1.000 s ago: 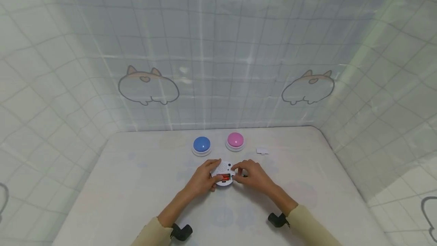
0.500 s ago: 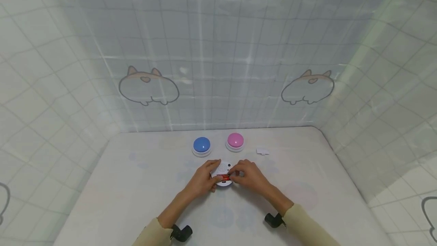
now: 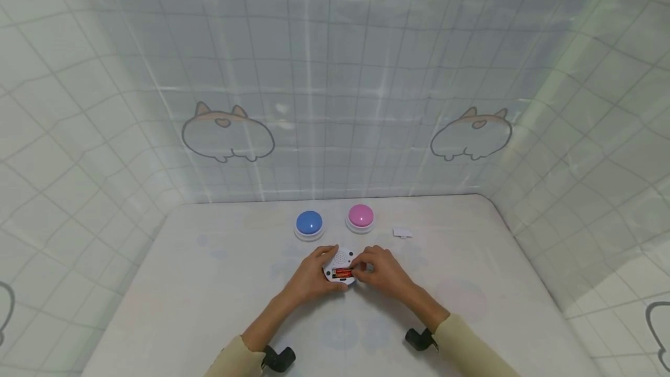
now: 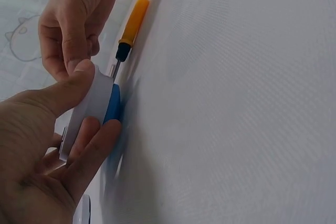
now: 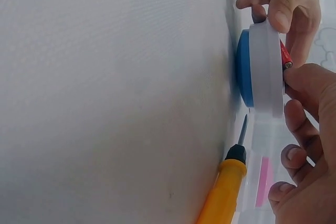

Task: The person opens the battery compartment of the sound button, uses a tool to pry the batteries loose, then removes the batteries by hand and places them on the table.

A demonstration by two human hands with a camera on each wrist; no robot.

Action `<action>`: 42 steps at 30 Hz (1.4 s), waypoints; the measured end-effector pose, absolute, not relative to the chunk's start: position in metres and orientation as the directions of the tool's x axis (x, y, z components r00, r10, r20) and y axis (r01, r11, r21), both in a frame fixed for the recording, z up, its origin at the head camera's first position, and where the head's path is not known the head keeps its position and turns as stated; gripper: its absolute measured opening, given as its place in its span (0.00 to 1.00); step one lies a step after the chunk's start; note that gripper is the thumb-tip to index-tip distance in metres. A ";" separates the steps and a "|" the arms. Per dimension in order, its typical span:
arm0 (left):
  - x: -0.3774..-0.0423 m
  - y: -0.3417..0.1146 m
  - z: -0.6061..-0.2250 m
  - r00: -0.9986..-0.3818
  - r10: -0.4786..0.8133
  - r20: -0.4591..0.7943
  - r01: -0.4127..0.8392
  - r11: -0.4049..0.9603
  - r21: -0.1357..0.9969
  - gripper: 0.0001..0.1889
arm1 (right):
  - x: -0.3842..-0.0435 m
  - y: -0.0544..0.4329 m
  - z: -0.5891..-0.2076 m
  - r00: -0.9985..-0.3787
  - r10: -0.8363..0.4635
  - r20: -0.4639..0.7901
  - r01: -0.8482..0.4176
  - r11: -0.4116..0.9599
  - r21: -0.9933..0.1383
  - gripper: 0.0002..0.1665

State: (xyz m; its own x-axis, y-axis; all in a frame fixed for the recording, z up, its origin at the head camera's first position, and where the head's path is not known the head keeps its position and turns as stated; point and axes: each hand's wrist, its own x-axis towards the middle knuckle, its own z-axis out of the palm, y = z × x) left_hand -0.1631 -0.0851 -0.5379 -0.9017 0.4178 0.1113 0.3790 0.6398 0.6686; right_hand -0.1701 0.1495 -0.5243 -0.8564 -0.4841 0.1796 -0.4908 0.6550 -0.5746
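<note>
Around the casing [image 3: 341, 258] curls the left hand [image 3: 312, 275]

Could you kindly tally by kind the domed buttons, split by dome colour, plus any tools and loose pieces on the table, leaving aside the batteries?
Blue-domed buttons: 2 (the held button and the standing button)
Pink-domed button: 1
Screwdriver: 1
Loose white piece: 1
Total: 5

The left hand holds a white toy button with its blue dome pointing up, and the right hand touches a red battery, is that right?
The blue dome points down toward the table, not up: the right wrist view shows it. The left hand holds the white toy button, and the right hand touches a red battery.
</note>
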 end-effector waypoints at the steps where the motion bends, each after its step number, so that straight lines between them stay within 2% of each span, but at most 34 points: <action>1: -0.163 -0.085 -0.538 -0.901 0.418 0.113 0.381 0.642 0.665 0.52 | -0.170 0.150 -0.525 -0.857 -0.483 0.181 -0.492 0.657 -0.571 0.06; 13: -0.161 -0.083 -0.539 -0.910 0.402 0.104 0.367 0.662 0.653 0.51 | -0.168 0.161 -0.525 -0.874 -0.445 0.196 -0.472 0.680 -0.561 0.04; 22: -0.161 -0.081 -0.537 -0.914 0.391 0.107 0.362 0.666 0.652 0.50 | -0.169 0.183 -0.515 -0.930 -0.335 0.154 -0.358 0.718 -0.597 0.06; 28: -0.160 -0.080 -0.535 -0.919 0.385 0.082 0.341 0.675 0.654 0.50 | -0.175 0.204 -0.509 -0.958 -0.255 0.131 -0.280 0.735 -0.617 0.05; 42: -0.158 -0.079 -0.537 -0.921 0.381 0.079 0.334 0.669 0.664 0.50 | -0.189 0.269 -0.501 -0.962 -0.171 0.212 -0.268 0.731 -0.628 0.04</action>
